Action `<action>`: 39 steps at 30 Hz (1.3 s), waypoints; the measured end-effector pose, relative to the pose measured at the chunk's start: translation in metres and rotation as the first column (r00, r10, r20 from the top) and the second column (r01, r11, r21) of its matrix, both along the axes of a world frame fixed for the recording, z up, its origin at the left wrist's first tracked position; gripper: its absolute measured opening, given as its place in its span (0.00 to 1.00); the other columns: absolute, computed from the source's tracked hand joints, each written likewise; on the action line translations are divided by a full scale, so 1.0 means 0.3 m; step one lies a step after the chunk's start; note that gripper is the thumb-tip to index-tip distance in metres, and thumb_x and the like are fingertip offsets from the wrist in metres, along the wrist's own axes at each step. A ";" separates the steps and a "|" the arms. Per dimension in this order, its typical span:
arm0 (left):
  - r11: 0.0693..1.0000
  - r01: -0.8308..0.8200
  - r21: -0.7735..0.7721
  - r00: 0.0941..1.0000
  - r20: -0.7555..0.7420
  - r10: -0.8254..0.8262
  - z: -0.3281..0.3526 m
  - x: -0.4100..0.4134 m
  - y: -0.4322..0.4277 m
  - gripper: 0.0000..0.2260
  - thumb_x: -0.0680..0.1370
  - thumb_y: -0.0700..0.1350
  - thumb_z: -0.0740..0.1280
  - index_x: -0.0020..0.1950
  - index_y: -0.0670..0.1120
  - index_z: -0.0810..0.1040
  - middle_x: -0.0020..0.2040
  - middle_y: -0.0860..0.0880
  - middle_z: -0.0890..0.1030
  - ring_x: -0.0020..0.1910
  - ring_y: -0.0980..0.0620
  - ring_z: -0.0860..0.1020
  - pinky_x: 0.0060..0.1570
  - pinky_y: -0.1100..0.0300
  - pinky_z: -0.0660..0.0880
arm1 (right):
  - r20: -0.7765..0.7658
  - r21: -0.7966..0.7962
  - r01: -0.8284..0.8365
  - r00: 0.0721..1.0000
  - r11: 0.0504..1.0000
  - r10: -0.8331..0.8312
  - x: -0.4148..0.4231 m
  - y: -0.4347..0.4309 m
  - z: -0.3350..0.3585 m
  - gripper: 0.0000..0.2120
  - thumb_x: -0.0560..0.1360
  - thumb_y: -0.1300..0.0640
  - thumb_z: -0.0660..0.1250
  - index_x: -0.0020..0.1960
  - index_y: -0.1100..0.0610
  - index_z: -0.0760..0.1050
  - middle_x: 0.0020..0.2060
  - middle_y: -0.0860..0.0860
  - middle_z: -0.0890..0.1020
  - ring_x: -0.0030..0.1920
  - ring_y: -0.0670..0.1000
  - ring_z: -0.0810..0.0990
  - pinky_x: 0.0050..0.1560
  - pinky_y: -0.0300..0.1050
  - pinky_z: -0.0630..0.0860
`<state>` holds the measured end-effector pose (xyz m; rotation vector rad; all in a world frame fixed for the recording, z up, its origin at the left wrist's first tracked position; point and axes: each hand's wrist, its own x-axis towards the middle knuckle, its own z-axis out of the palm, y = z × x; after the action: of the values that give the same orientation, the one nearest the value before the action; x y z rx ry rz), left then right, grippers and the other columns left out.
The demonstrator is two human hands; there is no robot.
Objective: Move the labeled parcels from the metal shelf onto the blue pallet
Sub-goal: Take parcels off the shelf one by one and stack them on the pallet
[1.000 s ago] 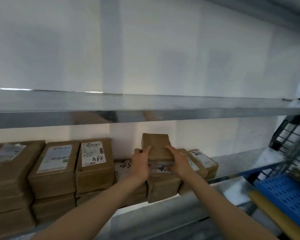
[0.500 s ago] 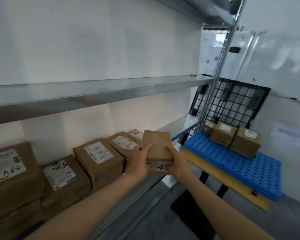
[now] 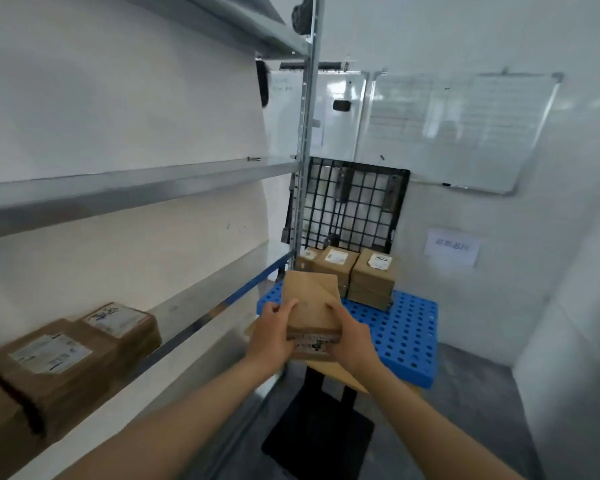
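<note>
I hold a brown cardboard parcel (image 3: 310, 303) in the air with both hands, its label on the side facing me. My left hand (image 3: 272, 336) grips its left edge and my right hand (image 3: 352, 341) grips its right edge. The parcel hangs in front of the near left corner of the blue pallet (image 3: 406, 337). Stacked labeled parcels (image 3: 373, 277) stand at the back of the pallet. More labeled parcels (image 3: 66, 362) remain on the metal shelf (image 3: 201, 299) at the lower left.
The shelf's upright post (image 3: 305, 150) stands between the shelf and the pallet. A black wire grid (image 3: 354, 209) leans on the wall behind the pallet. The pallet rests on a wooden board (image 3: 340, 375) over a black stand (image 3: 319, 434). Whiteboards (image 3: 465, 129) hang on the wall.
The parcel has left the shelf in both hands and swung right toward the blue pallet. My view turned right, so the pallet now lies straight ahead.
</note>
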<state>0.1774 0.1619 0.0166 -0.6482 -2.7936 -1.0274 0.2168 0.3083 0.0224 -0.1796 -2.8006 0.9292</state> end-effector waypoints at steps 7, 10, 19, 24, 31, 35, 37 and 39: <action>0.988 0.153 -0.016 0.987 0.057 -0.152 -0.061 -0.104 0.426 0.28 0.74 0.39 0.69 0.71 0.50 0.61 0.62 0.45 0.64 0.58 0.48 0.70 0.58 0.61 0.71 | 0.041 -0.022 0.160 0.986 0.987 -0.159 -0.007 0.391 -0.052 0.31 0.73 0.63 0.66 0.72 0.51 0.57 0.63 0.55 0.72 0.60 0.53 0.74 0.53 0.40 0.72; 0.977 0.210 -0.033 0.976 0.060 -0.208 -0.085 -0.161 0.593 0.28 0.74 0.38 0.68 0.71 0.50 0.61 0.63 0.45 0.64 0.58 0.48 0.70 0.57 0.60 0.72 | 0.044 -0.048 0.235 0.972 0.971 -0.232 -0.029 0.532 -0.076 0.31 0.73 0.64 0.66 0.71 0.51 0.58 0.63 0.56 0.71 0.61 0.53 0.73 0.56 0.41 0.73; 0.903 0.429 0.026 0.899 0.085 -0.430 -0.156 -0.443 1.030 0.28 0.74 0.37 0.68 0.71 0.49 0.62 0.62 0.45 0.63 0.60 0.48 0.69 0.60 0.64 0.69 | 0.060 -0.017 0.404 0.914 0.915 -0.402 -0.226 0.918 -0.131 0.32 0.72 0.63 0.67 0.71 0.53 0.58 0.62 0.55 0.74 0.60 0.52 0.75 0.54 0.38 0.73; 0.871 0.490 0.022 0.867 0.094 -0.490 -0.172 -0.660 1.217 0.28 0.73 0.37 0.68 0.70 0.50 0.63 0.61 0.45 0.65 0.58 0.49 0.70 0.58 0.64 0.71 | 0.069 0.042 0.451 0.889 0.892 -0.452 -0.413 1.079 -0.135 0.30 0.73 0.62 0.66 0.71 0.53 0.58 0.63 0.55 0.74 0.59 0.51 0.75 0.52 0.33 0.70; 0.841 0.540 -0.029 0.835 0.150 -0.530 -0.224 -0.878 1.425 0.27 0.74 0.37 0.67 0.70 0.49 0.62 0.62 0.45 0.64 0.60 0.47 0.70 0.61 0.60 0.72 | 0.098 0.022 0.483 0.870 0.875 -0.483 -0.613 1.279 -0.209 0.30 0.71 0.64 0.66 0.70 0.52 0.60 0.62 0.55 0.74 0.58 0.52 0.74 0.53 0.36 0.71; 0.857 0.507 -0.089 0.856 0.167 -0.489 -0.274 -0.982 1.527 0.27 0.74 0.36 0.67 0.71 0.48 0.62 0.65 0.45 0.64 0.63 0.47 0.69 0.62 0.56 0.72 | 0.128 -0.024 0.447 0.888 0.894 -0.441 -0.727 1.400 -0.270 0.30 0.72 0.66 0.65 0.70 0.52 0.60 0.60 0.54 0.74 0.50 0.46 0.72 0.40 0.26 0.71; 0.873 0.468 -0.135 0.881 0.148 -0.449 -0.306 -1.031 1.571 0.27 0.74 0.36 0.66 0.70 0.49 0.62 0.66 0.44 0.65 0.63 0.46 0.68 0.61 0.54 0.73 | 0.144 -0.029 0.417 0.901 0.908 -0.409 -0.788 1.456 -0.311 0.29 0.72 0.67 0.64 0.70 0.53 0.61 0.57 0.54 0.75 0.46 0.46 0.70 0.35 0.24 0.69; 0.884 0.424 -0.198 0.905 0.139 -0.403 -0.339 -1.080 1.607 0.27 0.74 0.36 0.66 0.70 0.50 0.62 0.66 0.46 0.65 0.63 0.46 0.68 0.61 0.53 0.72 | 0.169 -0.046 0.397 0.908 0.917 -0.384 -0.854 1.510 -0.362 0.29 0.72 0.68 0.63 0.70 0.54 0.61 0.55 0.57 0.76 0.44 0.48 0.72 0.38 0.26 0.70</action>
<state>-0.1466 0.6439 -0.0851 -1.3062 -2.9501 -0.8135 -0.0396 0.7612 -0.0863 -0.8272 -2.7073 0.9580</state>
